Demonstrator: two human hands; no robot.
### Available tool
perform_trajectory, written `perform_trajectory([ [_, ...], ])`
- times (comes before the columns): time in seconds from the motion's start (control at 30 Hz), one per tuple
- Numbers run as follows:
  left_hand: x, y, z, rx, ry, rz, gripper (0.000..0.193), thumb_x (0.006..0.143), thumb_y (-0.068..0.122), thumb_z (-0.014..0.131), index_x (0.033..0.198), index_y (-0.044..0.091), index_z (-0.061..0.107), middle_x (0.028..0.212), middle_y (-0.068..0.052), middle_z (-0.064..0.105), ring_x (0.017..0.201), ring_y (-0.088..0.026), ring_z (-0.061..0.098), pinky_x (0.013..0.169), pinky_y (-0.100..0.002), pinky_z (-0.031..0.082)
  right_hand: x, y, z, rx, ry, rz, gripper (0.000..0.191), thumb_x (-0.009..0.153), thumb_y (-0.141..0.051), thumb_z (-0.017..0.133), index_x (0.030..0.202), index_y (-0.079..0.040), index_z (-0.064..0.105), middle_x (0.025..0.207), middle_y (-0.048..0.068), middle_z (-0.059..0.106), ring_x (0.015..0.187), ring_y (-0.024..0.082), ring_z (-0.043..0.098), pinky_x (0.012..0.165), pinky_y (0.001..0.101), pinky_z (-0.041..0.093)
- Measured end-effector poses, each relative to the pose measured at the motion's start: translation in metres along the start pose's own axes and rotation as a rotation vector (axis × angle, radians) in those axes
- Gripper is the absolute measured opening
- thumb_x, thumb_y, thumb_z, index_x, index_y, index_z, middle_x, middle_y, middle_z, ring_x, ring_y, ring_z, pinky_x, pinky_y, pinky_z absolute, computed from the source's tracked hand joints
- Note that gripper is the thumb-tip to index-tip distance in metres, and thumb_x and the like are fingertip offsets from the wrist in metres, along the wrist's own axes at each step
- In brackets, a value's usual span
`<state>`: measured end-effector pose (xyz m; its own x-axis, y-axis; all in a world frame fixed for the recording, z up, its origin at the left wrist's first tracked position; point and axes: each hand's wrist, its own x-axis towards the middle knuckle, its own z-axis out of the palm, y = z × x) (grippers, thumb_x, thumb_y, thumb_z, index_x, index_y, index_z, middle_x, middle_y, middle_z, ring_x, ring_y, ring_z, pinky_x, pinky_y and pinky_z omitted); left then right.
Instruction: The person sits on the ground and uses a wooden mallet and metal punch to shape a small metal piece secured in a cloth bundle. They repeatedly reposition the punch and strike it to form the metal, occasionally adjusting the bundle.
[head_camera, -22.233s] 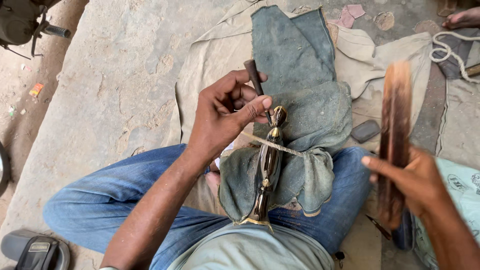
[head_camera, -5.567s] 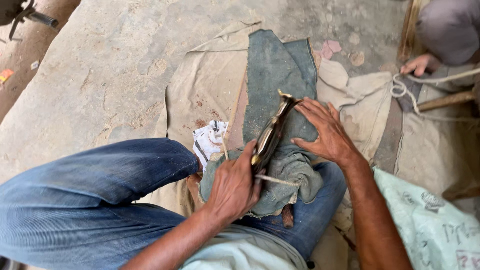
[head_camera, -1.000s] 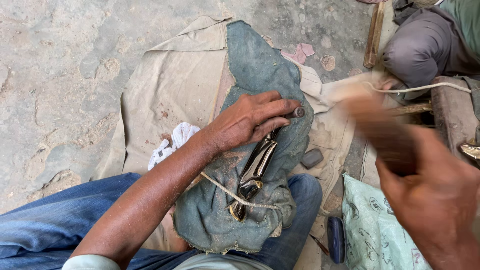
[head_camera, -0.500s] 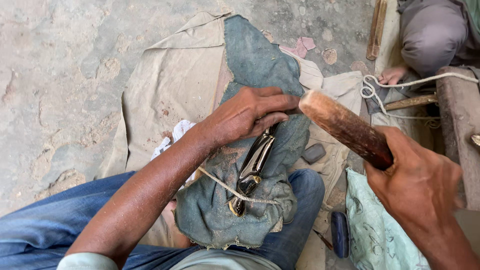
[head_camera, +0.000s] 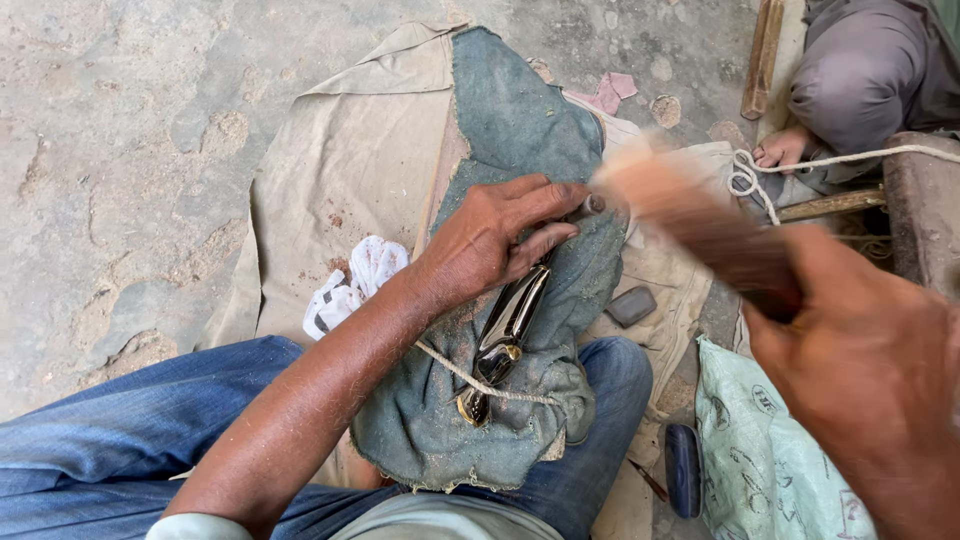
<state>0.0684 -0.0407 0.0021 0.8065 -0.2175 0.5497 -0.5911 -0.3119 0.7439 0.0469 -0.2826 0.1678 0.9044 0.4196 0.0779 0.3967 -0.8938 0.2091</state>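
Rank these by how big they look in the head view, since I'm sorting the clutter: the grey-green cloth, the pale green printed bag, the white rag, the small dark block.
1. Grey-green cloth
2. Pale green printed bag, though it is cut off by the frame and sits nearer the camera
3. White rag
4. Small dark block

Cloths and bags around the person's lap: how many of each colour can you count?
Grey-green cloth under the left hand: 1
Beige cloth on the ground: 1
White patterned rag: 1
Pale green bag below the right hand: 1
Total: 4
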Motion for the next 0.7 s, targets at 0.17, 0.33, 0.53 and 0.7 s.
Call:
perform_trajectory([
  [0.17, -0.003, -0.003, 0.004, -0.05, 0.056, -0.014, 0.033, 0.099, 0.017, 0.074, 0.13, 0.01, 0.064, 0.11, -0.008, 0.072, 0.092, -0.021, 0.076, 0.077, -0.032, 0.064, 0.011, -0.012, -0.017, 0.291, 0.052, 0.019, 0.029, 0.087, -0.014, 0.079, 0.113, -0.008, 0.066, 0.086, 0.011, 0.072, 0.072, 0.025, 0.072, 0.067, 0.0371, 0.057],
  [0.33, -0.001, -0.008, 0.005, -0.042, 0.039, -0.009, 0.039, 0.099, 0.017, 0.074, 0.134, 0.008, 0.061, 0.114, -0.012, 0.072, 0.092, -0.021, 0.076, 0.078, -0.032, 0.064, 0.002, 0.001, -0.006, 0.053, -0.106, 0.036, 0.036, 0.085, -0.016, 0.083, 0.119, -0.012, 0.073, 0.084, 0.011, 0.076, 0.068, 0.024, 0.073, 0.061, 0.0402, 0.057],
  [0.53, 0.001, -0.009, 0.0, -0.055, 0.006, 0.023, 0.038, 0.1, 0.016, 0.074, 0.135, 0.01, 0.062, 0.113, -0.01, 0.072, 0.097, -0.022, 0.078, 0.08, -0.033, 0.064, -0.009, 0.012, 0.013, 0.214, 0.022, 0.107, 0.034, 0.09, -0.014, 0.079, 0.118, 0.001, 0.067, 0.087, 0.017, 0.073, 0.069, 0.025, 0.073, 0.062, 0.0372, 0.058],
  [0.7, 0.002, -0.006, -0.002, -0.062, 0.008, 0.028, 0.035, 0.099, 0.016, 0.074, 0.132, 0.011, 0.063, 0.115, -0.009, 0.074, 0.099, -0.023, 0.078, 0.082, -0.033, 0.064, -0.01, 0.018, 0.022, 0.262, 0.103, 0.023, 0.033, 0.091, -0.013, 0.079, 0.12, 0.0, 0.069, 0.088, 0.015, 0.074, 0.075, 0.022, 0.073, 0.066, 0.0365, 0.059],
])
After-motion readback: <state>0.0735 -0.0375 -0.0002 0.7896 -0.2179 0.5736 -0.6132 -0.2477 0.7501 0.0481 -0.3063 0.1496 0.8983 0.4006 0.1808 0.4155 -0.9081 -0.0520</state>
